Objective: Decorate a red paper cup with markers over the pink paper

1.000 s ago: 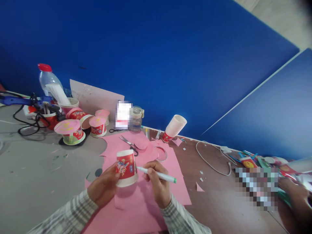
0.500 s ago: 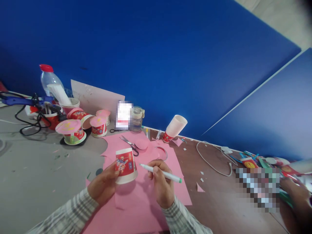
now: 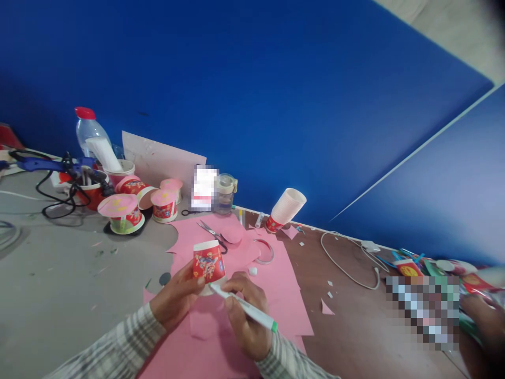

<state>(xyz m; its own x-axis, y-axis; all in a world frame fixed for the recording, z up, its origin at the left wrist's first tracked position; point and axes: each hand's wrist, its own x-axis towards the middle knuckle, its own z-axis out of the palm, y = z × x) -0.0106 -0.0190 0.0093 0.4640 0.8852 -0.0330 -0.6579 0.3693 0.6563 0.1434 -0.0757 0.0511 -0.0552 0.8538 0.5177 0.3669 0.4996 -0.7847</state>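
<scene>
My left hand [image 3: 176, 297] grips an upside-down red-and-white paper cup [image 3: 209, 262] that stands on a sheet of pink paper [image 3: 276, 284]. In my right hand [image 3: 244, 316] is a white marker with a green end [image 3: 242, 307], held like a pen. Its tip touches the paper at the cup's rim, on the near right side. Both sleeves are grey plaid.
Scissors [image 3: 211, 232], a tape ring [image 3: 263, 250] and a small white cap [image 3: 253, 271] lie on the pink paper. Decorated cups [image 3: 120, 211], a bottle [image 3: 90, 135] and a glue gun [image 3: 37, 164] crowd the back left. A cup stack [image 3: 286, 208] leans by the blue wall. Another person's hand [image 3: 483, 321] is at right.
My right hand swung the marker down from beside the cup, so its tip now meets the paper at the rim. The cup sits a little farther right and lower in my left hand.
</scene>
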